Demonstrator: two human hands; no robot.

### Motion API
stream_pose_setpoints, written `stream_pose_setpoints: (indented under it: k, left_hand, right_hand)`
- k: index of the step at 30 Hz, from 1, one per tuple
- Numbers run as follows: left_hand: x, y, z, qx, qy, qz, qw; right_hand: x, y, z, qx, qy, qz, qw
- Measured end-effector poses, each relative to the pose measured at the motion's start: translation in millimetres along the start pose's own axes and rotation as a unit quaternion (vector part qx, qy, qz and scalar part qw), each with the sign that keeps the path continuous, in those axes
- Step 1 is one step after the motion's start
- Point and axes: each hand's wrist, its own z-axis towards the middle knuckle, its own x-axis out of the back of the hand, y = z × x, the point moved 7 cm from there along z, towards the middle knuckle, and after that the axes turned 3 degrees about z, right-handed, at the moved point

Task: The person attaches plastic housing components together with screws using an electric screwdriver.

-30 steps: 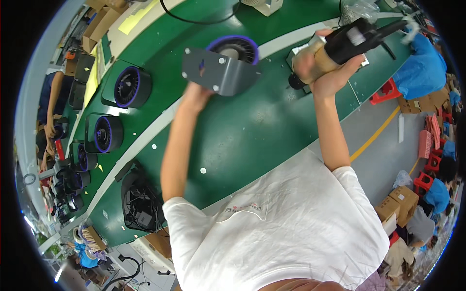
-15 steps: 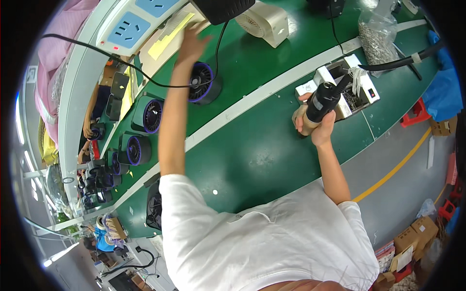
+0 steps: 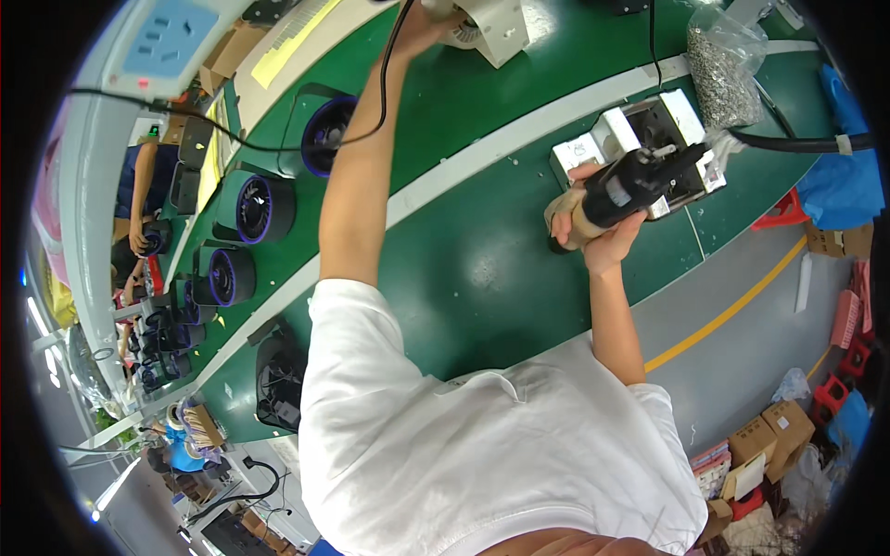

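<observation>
Wears a white shirt (image 3: 501, 435), on the near side of the white box (image 3: 579, 153). Has the right hand (image 3: 612, 246) clamped around a black power screwdriver (image 3: 619, 190) with a tan lower part, tilted, overlapping the near edge of the white box in view; cannot tell whether touching it. Faces a green counter (image 3: 487, 278), spread out beneath the white box and well to its left. Includes, left of the white box and nearer, a black case (image 3: 278, 385). Just right of the white box, shows a thick black cable (image 3: 807, 145) and, a little beyond, a clear plastic bag (image 3: 728, 83) full of small silvery pieces (too fine to name for sure). Stretches the left hand (image 3: 422, 28) out beyond and left of the white box, at the near left side of a cream fan (image 3: 501, 32); cannot tell whether touching it, nor whether spread or closed, with fingertips cut off by the top edge. Well left of the white box, shows a row of black fans (image 3: 262, 206) with purple rims, one partly behind the left forearm. Farthest left of the white box, includes a co-worker's arm (image 3: 141, 190) reaching down beside another fan.
</observation>
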Motion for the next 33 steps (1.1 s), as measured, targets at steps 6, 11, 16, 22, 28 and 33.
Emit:
stream_pose_setpoints:
  k: [6, 11, 16, 22, 28, 33]
  left_hand:
    - [29.2, -96.9, -60.0, 0.307, -0.005, 0.265, 0.914]
    - [55.1, 20.3, -130.9, 0.096, 0.272, 0.03, 0.957]
    - [56.1, 110.0, -213.5, 0.035, 0.208, 0.059, 0.976]
    - [39.0, 143.5, -250.4, 0.052, 0.043, -0.01, 0.998]
    - [26.6, 167.9, -256.7, -0.001, 0.017, 0.004, 1.0]
    - [31.9, 174.5, -257.4, -0.009, 0.042, 0.015, 0.999]
  right_hand:
    - [-0.5, -24.7, -6.6, 0.007, 0.099, 0.056, 0.994]
    - [22.3, -74.9, 10.3, 0.115, 0.141, 0.078, 0.98]
    - [24.8, -62.0, 28.2, 0.135, 0.153, 0.01, 0.979]
    - [6.5, -27.1, 24.5, 0.219, 0.082, -0.15, 0.961]
    - [-15.3, -36.2, 37.0, 0.153, 0.092, -0.113, 0.977]
    - [-80.7, -81.2, 31.7, 0.119, 0.062, -0.108, 0.985]
